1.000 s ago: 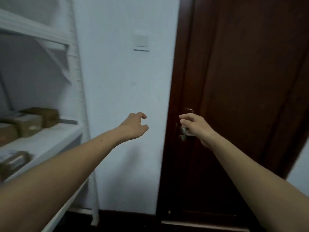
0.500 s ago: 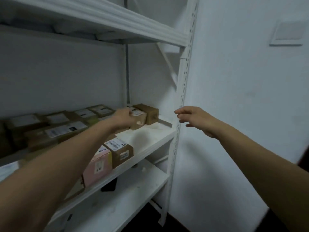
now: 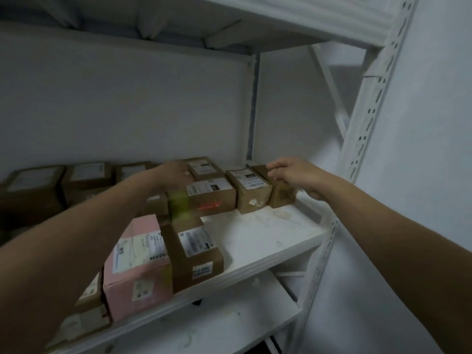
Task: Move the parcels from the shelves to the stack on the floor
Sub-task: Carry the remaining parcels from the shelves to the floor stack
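- Position: none of the cargo is lifted. It all sits on the middle shelf (image 3: 268, 233), and the floor stack is out of view.
- Right hand (image 3: 293, 175): at the end box (image 3: 283, 196), the rightmost in its row. The fingers (image 3: 274, 169) bend over its top edge and the thumb is hidden. I cannot tell whether the grip has closed or is only touching.
- Left hand (image 3: 176, 175): blurred, over the far-left corner of the labelled box (image 3: 210, 195). The fingertips are hidden, so the state of the grip cannot be told.
- Risk 1: the end box touches the narrow box (image 3: 251, 192). Dragging it out sideways would probably rub against that neighbour and skew or tip it.
- Risk 2: a top-edge pinch without the thumb underneath looks weak, so the box could slip and drop onto the shelf or off its front lip.
- Risk 3: the upright (image 3: 370, 111) stands just to the right, and a wide outward swing could knock a knuckle or the box against it.
- Risk 4: both forearms pass above the pink parcel (image 3: 138, 261) and the taped box (image 3: 196, 251), which sit at the front edge. A low elbow could nudge them off.
- Materials: the boxes are brown corrugated card with square edges, glossy tape bands and white paper labels. The end box is darker with a scuffed front.
- The pink parcel has smooth, slightly dented faces.
- The shelf is white painted board, smudged, and the upright is perforated metal.
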